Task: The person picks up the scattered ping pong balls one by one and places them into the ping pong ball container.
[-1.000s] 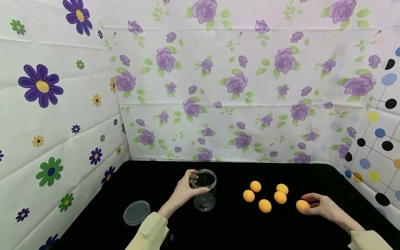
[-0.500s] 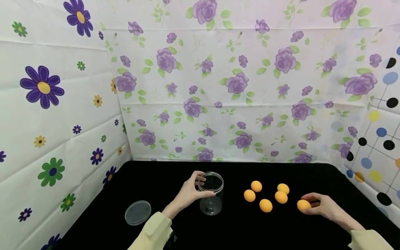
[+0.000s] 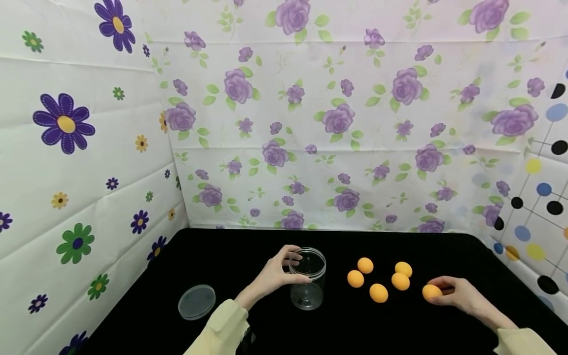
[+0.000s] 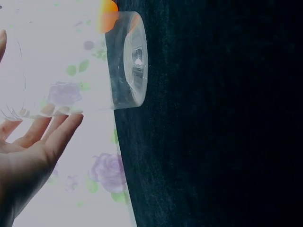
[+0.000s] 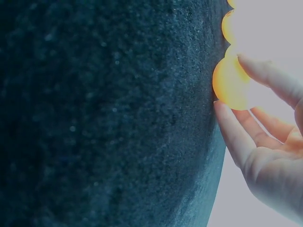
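My left hand (image 3: 272, 276) holds a clear, empty jar (image 3: 310, 291) near its rim, thumb on the near side and fingers on the far side. The jar is uncapped and roughly upright in the head view; its clear base (image 4: 136, 61) shows in the left wrist view. At the right, my right hand (image 3: 463, 298) pinches an orange ping-pong ball (image 3: 431, 293) between thumb and fingertips, low over the black cloth. In the right wrist view this ball (image 5: 229, 85) sits between the thumb and the index fingertip.
Several more orange balls (image 3: 378, 293) lie loosely grouped between jar and right hand. A round translucent lid (image 3: 196, 302) lies left of my left forearm. The black-covered table (image 3: 355, 330) ends at a flowered curtain (image 3: 337, 162) behind and patterned sheets at both sides.
My left hand has carried the jar to the right and a little closer to me. The right hand stays in place with its ball, and the other balls lie as before.
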`<control>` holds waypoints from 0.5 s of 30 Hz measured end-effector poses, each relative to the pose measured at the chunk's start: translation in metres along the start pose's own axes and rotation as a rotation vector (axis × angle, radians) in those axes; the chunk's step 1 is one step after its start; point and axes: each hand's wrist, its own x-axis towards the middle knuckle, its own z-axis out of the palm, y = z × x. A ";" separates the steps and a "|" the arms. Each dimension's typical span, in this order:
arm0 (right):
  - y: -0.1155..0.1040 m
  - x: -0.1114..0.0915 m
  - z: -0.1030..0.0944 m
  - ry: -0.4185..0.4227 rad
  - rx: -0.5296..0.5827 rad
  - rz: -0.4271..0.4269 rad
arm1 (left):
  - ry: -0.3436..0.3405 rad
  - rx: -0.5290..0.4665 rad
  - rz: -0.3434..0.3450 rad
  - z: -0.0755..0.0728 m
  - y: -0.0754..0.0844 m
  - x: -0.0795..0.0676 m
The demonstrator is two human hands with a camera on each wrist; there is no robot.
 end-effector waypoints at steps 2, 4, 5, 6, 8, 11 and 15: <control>0.000 0.000 -0.001 -0.006 0.004 -0.005 | -0.018 0.002 0.006 0.001 -0.001 0.001; 0.000 0.000 -0.001 -0.011 0.011 -0.004 | -0.039 -0.021 -0.002 0.001 -0.004 0.004; 0.000 0.000 -0.001 -0.014 0.015 -0.004 | -0.047 -0.032 -0.012 0.001 -0.004 0.005; 0.000 0.000 -0.001 -0.019 0.021 -0.006 | -0.056 -0.037 -0.016 0.000 -0.008 0.006; -0.001 0.000 -0.001 -0.025 0.027 -0.008 | -0.067 -0.061 -0.014 0.000 -0.017 0.009; 0.000 0.000 -0.002 -0.032 0.030 -0.008 | -0.083 -0.073 -0.008 0.001 -0.022 0.012; 0.000 0.000 -0.003 -0.040 0.025 -0.005 | -0.106 -0.081 0.010 0.002 -0.022 0.014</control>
